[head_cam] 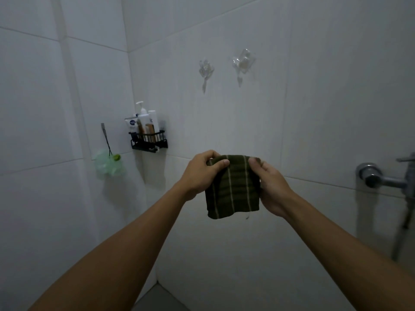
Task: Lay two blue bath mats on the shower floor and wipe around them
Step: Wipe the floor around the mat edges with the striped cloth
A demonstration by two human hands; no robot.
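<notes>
Both arms stretched out, left hand [198, 170] and right hand [270, 187] pinching the green cloth [233, 189] by its top corners, right of the black rack [149, 140].

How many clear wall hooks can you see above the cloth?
2. One clear hook sits on the tiled wall up and left of the green striped cloth; the other clear hook is beside it, slightly higher to the right.
</notes>
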